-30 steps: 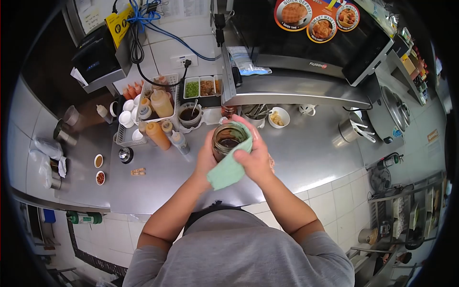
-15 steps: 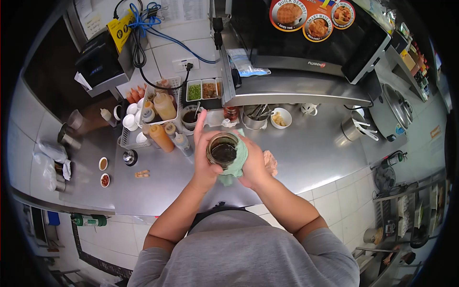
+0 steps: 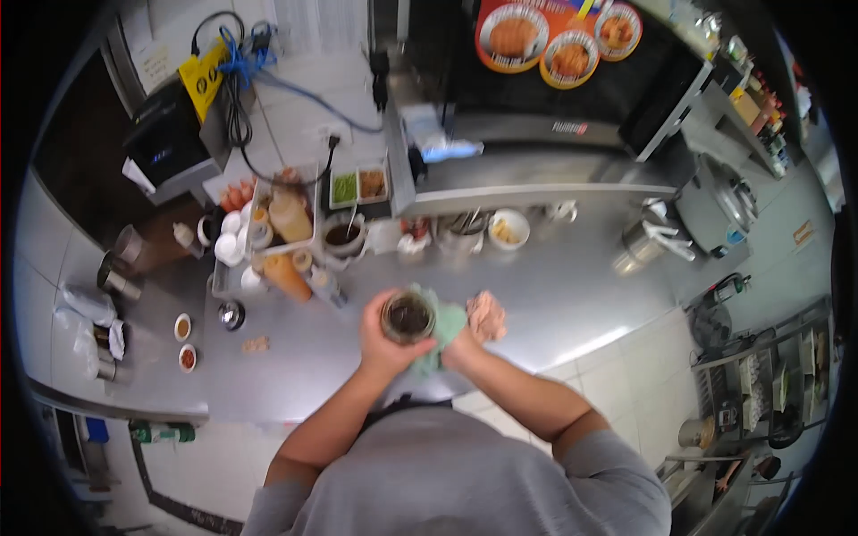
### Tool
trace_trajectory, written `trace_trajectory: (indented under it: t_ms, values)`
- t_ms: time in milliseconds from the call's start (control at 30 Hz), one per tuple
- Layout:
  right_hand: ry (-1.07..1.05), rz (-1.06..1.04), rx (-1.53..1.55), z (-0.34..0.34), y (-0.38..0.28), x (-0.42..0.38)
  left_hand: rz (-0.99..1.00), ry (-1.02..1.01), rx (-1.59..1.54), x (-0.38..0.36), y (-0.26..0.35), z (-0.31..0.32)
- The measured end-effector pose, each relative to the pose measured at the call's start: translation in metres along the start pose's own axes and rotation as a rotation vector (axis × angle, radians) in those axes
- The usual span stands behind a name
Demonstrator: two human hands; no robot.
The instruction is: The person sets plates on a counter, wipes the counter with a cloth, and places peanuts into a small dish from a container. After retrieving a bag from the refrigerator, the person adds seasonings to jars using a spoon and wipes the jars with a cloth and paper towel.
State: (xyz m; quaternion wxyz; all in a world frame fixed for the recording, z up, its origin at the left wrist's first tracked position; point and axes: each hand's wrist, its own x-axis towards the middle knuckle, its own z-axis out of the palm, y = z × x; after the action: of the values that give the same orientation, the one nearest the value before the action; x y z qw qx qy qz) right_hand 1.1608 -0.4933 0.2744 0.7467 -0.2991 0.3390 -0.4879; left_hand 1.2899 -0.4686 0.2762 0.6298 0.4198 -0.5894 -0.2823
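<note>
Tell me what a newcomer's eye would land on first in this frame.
At centre, over the steel counter, the left hand holds an open glass jar of dark sauce, while the right hand presses a green cloth against its side. Behind and to the left, orange squeeze bottles crowd a tray, and bright food stickers mark the black oven above.

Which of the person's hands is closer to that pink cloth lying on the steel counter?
Right. The right hand, wrapped in the green cloth under the jar, sits just beside the pink cloth. The left hand grips the jar's far side, farther from it.
</note>
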Motion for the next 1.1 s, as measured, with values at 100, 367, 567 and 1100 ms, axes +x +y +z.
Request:
trace_trajectory:
  t_ms: [100,367,567,1100]
  values:
    - [0.125,-0.285,-1.279,-0.021,-0.039,0.009,-0.146,0.064,-0.09,0.001,-0.01,-0.003]
    - [-0.204,-0.571,-1.255,0.097,-0.276,-0.062,-0.316,-0.046,0.238,-0.035,-0.08,-0.05]
    - [0.326,-1.848,-1.468,0.214,-0.493,0.042,-0.311,-0.014,0.267,-0.061,-0.113,-0.05]
    - [0.595,-1.333,-2.271,0.213,-0.56,0.149,-0.43,-0.095,0.361,-0.047,-0.082,-0.056]
